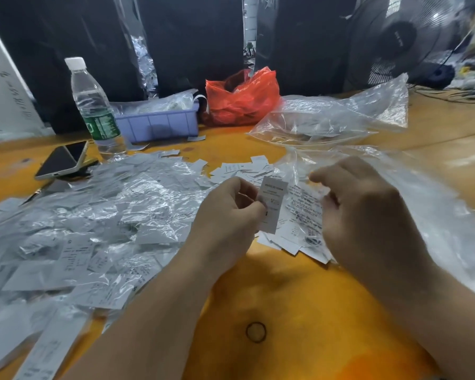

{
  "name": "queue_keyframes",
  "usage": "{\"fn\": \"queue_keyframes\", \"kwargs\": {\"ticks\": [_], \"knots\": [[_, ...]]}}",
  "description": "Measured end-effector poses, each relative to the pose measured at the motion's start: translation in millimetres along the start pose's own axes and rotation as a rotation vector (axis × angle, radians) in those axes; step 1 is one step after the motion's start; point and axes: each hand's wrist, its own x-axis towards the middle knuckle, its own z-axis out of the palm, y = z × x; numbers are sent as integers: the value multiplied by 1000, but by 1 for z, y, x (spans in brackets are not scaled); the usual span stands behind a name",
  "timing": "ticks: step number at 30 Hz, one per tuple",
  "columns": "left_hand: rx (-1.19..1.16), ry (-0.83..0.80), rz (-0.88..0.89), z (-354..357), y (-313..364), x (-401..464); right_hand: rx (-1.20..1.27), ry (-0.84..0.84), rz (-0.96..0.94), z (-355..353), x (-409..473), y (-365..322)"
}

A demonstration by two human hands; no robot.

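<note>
One small white label (272, 207) stands upright near the middle of the view, pinched along its left edge between the thumb and curled fingers of the left hand (231, 212). Its printed face is turned toward the camera, but the print is too blurred to read.

Just at 3 o'clock from the label, and touching it, is a small clear bag (303, 208) with dark lines of print on it. The right hand (368, 212) holds this bag's right side, with fingers curled and the thumb against the film. Whether the label's edge is already inside the bag's mouth cannot be told.

Under both, at 5 o'clock, a few loose labels (291, 245) lie fanned on the orange table (299, 297). More are scattered at 12 o'clock, near the label. At 6 o'clock, well apart, a thin rubber band (256, 332) lies flat on the table between the forearms.

From 8 to 10 o'clock spreads a wide heap of bagged labels (93, 215), shiny and overlapping. Beyond it at 10 o'clock a phone (62, 160) lies face up, and just past that stands a water bottle (93, 105) with a white cap and green wrapper.

A lilac tray (159, 124) sits beside the bottle at 11 o'clock, with film spilling over its rim. At 12 o'clock is a crumpled red bag (242, 97). At 1 o'clock a large clear bag (340, 116) lies slumped, and another clear sheet (436, 193) billows behind the right hand at 3 o'clock. A black fan (401, 37) stands far off at 2 o'clock.
</note>
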Motion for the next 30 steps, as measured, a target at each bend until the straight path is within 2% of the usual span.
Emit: {"fn": "queue_keyframes", "kwargs": {"ticks": [3,6,9,12,16,21,25,27,30], "knots": [[-28,31,6,-3,-2,2,376,58,115,-5,13,-5],[-14,74,28,-7,-3,3,798,-53,341,-2,34,-7],[8,100,55,-13,-1,2,1006,-153,417,11,57,-15],[-66,131,2,-19,3,3,1025,-227,395,27,76,-27],[-196,141,-54,-32,4,5,996,-185,352,45,82,-32],[-88,166,17,-32,4,4,985,-185,365,56,73,-27],[-114,222,4,-34,1,6,982,-225,350,55,74,-27],[-101,258,13,-36,-1,7,1026,-288,345,54,73,-26],[-62,293,61,-38,-2,6,1135,-477,372,53,72,-24]]}}
